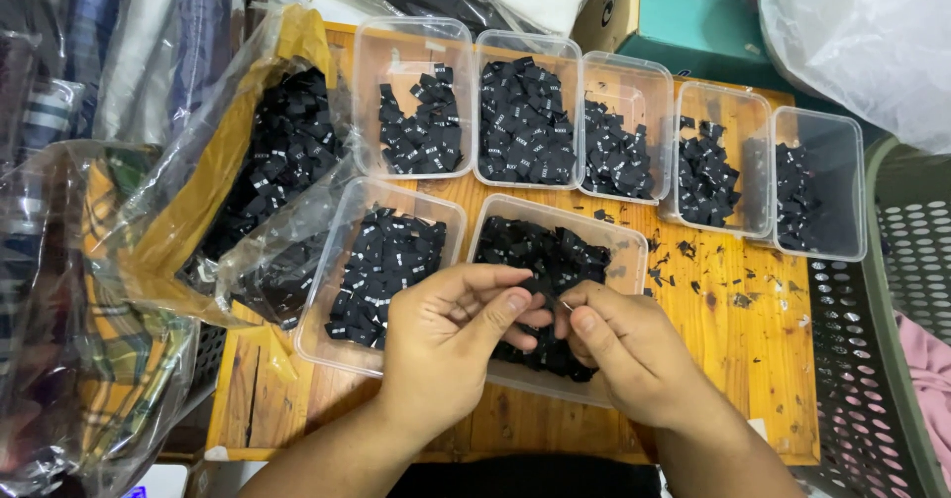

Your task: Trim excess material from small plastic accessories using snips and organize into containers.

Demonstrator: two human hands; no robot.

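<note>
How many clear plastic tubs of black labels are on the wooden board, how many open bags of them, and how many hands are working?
Clear plastic tubs, back row: 5
Clear plastic tubs, front row: 2
Open bags of black labels: 1
Hands, left hand and right hand: 2
Total: 10

Clear glossy plastic tubs (414,42), matt black cloth labels (525,126), varnished wooden table (753,349)

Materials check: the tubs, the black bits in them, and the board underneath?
Tubs: clear thin plastic, glossy; contents show through the walls. Black bits: likely woven fabric tags, matte, small folded squares with pale marks. Board: wood, orange-stained, grain lines visible. Both hands, left and right, pinch something small over the near tub; material unclear.
</note>
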